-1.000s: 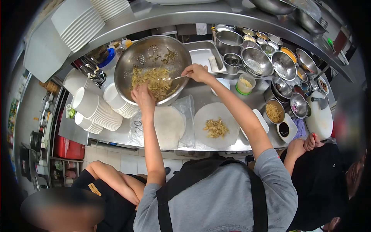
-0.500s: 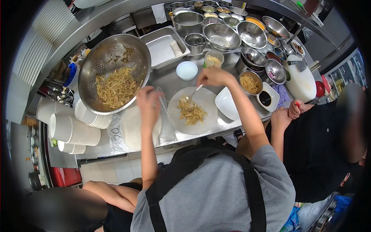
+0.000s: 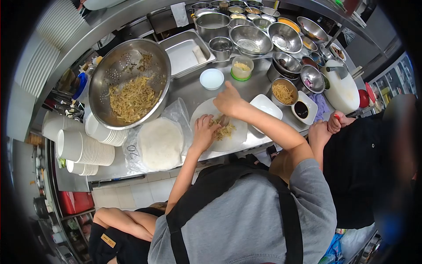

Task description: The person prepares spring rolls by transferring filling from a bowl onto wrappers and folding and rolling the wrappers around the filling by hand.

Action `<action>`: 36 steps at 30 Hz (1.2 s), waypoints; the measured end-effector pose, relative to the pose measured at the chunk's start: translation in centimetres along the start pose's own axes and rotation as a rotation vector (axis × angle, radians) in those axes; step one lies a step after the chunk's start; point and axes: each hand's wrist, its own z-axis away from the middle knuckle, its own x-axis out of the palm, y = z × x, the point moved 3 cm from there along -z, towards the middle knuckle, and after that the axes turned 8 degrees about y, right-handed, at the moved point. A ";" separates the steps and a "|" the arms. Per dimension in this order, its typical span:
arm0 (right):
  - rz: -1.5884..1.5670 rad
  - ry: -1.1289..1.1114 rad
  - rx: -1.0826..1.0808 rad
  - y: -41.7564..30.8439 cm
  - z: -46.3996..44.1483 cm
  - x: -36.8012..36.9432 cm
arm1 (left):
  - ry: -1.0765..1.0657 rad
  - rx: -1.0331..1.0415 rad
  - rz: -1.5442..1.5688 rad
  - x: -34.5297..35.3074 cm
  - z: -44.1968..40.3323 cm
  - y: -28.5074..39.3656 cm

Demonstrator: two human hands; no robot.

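Note:
On the counter, a round white wrapper sheet (image 3: 239, 140) carries a heap of shredded filling (image 3: 227, 131). My left hand (image 3: 205, 133) rests on the left side of this heap, fingers stretched out over it. My right hand (image 3: 229, 101) is closed round the handle of a spoon (image 3: 224, 120), whose bowl touches the filling from above; the handle is mostly hidden in my fist. To the left lies a stack of round wrapper sheets (image 3: 160, 144) on a plastic bag (image 3: 132, 152). A large steel colander (image 3: 154, 57) holds more shredded filling.
Behind my hands stand a small white bowl (image 3: 212, 79) and a green-based tub (image 3: 242, 69). White dishes (image 3: 269, 107), a bowl of yellow shreds (image 3: 284, 92) and dark sauce (image 3: 301, 110) sit right. Stacked paper bowls (image 3: 83, 147) stand left. People flank me, one with clasped hands (image 3: 327, 130).
My left hand has come from beside the colander, rightward and down onto the filling. My right hand has moved slightly down and left with the spoon, now lower over the heap.

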 end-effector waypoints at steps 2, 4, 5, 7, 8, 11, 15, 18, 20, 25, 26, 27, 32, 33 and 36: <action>0.033 0.024 0.091 1.5 0.0 -2.4 | 0.034 -0.034 0.034 -0.5 -0.1 -0.4; 0.031 0.134 0.151 3.6 0.3 -5.5 | 0.083 -0.096 0.097 -1.8 -0.2 -0.6; 0.011 0.229 0.163 4.4 0.5 -7.1 | 0.100 -0.121 0.078 -2.5 -0.1 -0.8; -0.083 0.461 0.175 4.4 -0.1 -9.9 | 0.133 -0.168 0.038 -4.0 0.2 -1.1; -0.131 0.578 0.183 4.2 -0.7 -10.7 | 0.141 -0.196 0.046 -4.7 0.4 -1.1; -0.136 0.713 0.180 1.5 -5.4 -12.3 | 0.153 -0.260 0.066 -5.9 1.2 -1.0; -0.169 0.591 0.193 -2.6 -14.0 -11.7 | 0.141 -0.278 0.064 -6.3 1.7 -1.2; -0.186 0.443 0.115 -5.6 -16.7 -10.2 | 0.141 -0.287 0.056 -6.4 2.2 -1.9; -0.442 0.355 0.158 -6.9 -19.9 -6.3 | 0.147 -0.299 0.048 -6.5 2.6 -2.7; -0.469 0.337 0.077 -5.8 -17.4 -5.4 | 0.120 -0.322 0.039 -5.8 3.2 -3.8; -0.421 0.469 0.061 -5.0 -16.0 -5.7 | 0.101 -0.306 0.037 -5.5 3.1 -3.9; -0.369 0.601 0.045 -4.0 -14.5 -5.8 | 0.084 -0.289 0.035 -5.1 2.8 -3.9; -0.837 0.805 0.163 0.9 -3.1 0.4 | 0.018 -0.171 0.050 -2.2 0.1 -3.5; -0.836 0.720 0.257 0.9 -0.9 3.5 | 0.016 -0.146 0.055 -1.2 -0.5 -3.5; -0.838 0.541 0.367 -2.3 4.0 10.1 | -0.029 -0.071 -0.005 1.1 -1.9 -3.6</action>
